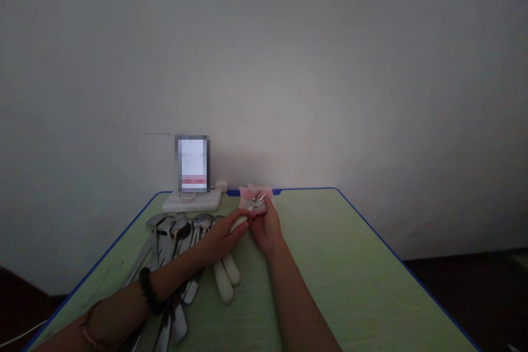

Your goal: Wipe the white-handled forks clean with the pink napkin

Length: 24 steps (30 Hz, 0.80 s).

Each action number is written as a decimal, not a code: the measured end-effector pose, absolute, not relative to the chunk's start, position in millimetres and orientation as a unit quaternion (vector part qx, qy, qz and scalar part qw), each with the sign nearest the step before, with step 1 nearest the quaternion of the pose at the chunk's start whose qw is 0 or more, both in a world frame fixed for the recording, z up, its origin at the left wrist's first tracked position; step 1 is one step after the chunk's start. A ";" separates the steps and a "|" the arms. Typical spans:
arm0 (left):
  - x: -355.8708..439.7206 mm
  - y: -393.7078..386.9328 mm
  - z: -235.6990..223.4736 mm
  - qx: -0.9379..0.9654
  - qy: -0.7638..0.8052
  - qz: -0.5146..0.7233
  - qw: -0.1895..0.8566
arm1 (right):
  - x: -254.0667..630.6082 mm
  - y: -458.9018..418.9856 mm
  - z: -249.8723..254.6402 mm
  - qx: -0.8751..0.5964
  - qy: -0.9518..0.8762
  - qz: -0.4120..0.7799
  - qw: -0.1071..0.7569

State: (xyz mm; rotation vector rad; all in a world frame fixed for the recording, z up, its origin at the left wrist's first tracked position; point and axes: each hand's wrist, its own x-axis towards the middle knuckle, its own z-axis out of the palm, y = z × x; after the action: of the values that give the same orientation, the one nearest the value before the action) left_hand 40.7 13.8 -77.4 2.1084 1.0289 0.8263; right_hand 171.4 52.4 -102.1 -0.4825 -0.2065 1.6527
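My left hand (223, 239) is closed around the pale handle of a fork (258, 199), its metal tines pointing up and to the right. Close against it, my right hand (266, 228) is curled, with the thumb up beside the fork's head. A thin pink cloth (246, 196) spreads behind the tines, against the right hand's fingers; those fingers are mostly hidden. Under and beside my left forearm lies a pile of metal spoons and other utensils (165, 245). Two utensils with cream handles (223, 283) stick out from the pile toward me.
The green table (350, 280) has a blue edge and stands against a grey wall. At the back left, a lit screen (192, 165), blurred, stands on a white base (192, 201). A small white plug-like piece (221, 186) sits next to it.
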 end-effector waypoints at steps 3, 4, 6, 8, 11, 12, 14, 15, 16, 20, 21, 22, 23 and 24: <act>40.7 13.6 -77.0 0.805 0.391 0.311 0.321 | 171.7 52.0 -101.4 -0.210 -0.091 0.725 0.649; 40.9 13.2 -76.6 0.804 0.392 0.311 0.323 | 171.6 52.0 -101.6 -0.210 -0.094 0.725 0.649; 41.3 12.5 -75.6 0.801 0.394 0.310 0.326 | 171.2 52.3 -102.7 -0.206 -0.099 0.724 0.651; 41.7 12.1 -74.8 0.802 0.390 0.312 0.326 | 170.9 52.7 -103.9 -0.208 -0.098 0.722 0.652; 41.7 12.3 -74.7 0.806 0.380 0.319 0.322 | 170.8 53.4 -105.0 -0.212 -0.092 0.722 0.653; 41.6 12.5 -74.9 0.806 0.382 0.317 0.322 | 170.8 53.6 -105.0 -0.213 -0.092 0.723 0.651; 41.4 12.6 -75.2 0.806 0.387 0.313 0.321 | 171.0 53.5 -104.3 -0.214 -0.096 0.725 0.648; 41.2 12.6 -75.4 0.807 0.387 0.311 0.320 | 171.2 53.2 -103.6 -0.214 -0.100 0.726 0.646; 41.1 12.5 -75.5 0.808 0.385 0.312 0.319 | 171.5 52.6 -102.6 -0.212 -0.106 0.727 0.645; 40.6 12.0 -75.7 0.810 0.379 0.312 0.321 | 172.9 48.2 -97.0 -0.185 -0.114 0.728 0.650; 40.6 11.9 -75.6 0.809 0.379 0.312 0.321 | 173.1 46.9 -95.4 -0.179 -0.109 0.727 0.654; 40.5 11.8 -75.4 0.809 0.380 0.313 0.321 | 173.1 45.6 -93.8 -0.176 -0.106 0.726 0.657; 40.4 11.8 -75.1 0.808 0.381 0.313 0.321 | 173.0 44.5 -92.2 -0.174 -0.105 0.723 0.660; 40.4 11.9 -74.8 0.808 0.383 0.312 0.322 | 172.8 43.6 -90.9 -0.174 -0.107 0.721 0.662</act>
State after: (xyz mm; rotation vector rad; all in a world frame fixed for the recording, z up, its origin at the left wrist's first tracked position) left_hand 40.4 11.9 -74.8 2.1219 1.0055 0.8182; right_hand 172.8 43.6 -90.9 -0.3926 -0.2422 1.6305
